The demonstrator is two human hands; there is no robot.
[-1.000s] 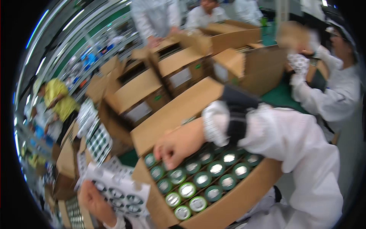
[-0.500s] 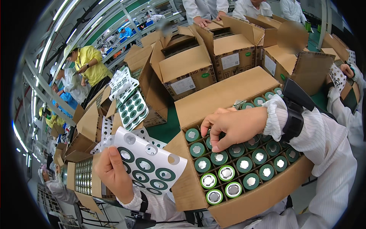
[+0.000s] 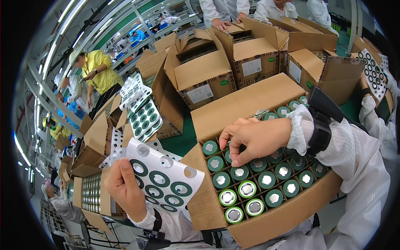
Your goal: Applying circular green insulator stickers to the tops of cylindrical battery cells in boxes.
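Note:
My left hand (image 3: 125, 183) pinches the edge of a white sticker sheet (image 3: 173, 166) that carries dark green rings and several punched-out holes. At its right stands an open carton (image 3: 287, 216) filled with upright cylindrical battery cells (image 3: 266, 179) in cardboard dividers. Most cells have a dark green ring around the silver top; three near the front left corner (image 3: 247, 189) show bright green rims without one. Over the left rows, my right hand (image 3: 260, 139) is curled palm down, thumb and finger tips at a cell top. Anything between those tips is too small to tell.
More open cartons (image 3: 204, 79) stand beyond mine on the green table (image 3: 189, 129). Loose ring sheets (image 3: 143, 121) lie over cartons at the left. A co-worker at the far right holds a ring sheet (image 3: 371, 75). Other people stand behind the cartons.
My two hands and the sheet have barely moved. At the far right, the co-worker's ring sheet has been raised and turned so that more of it shows.

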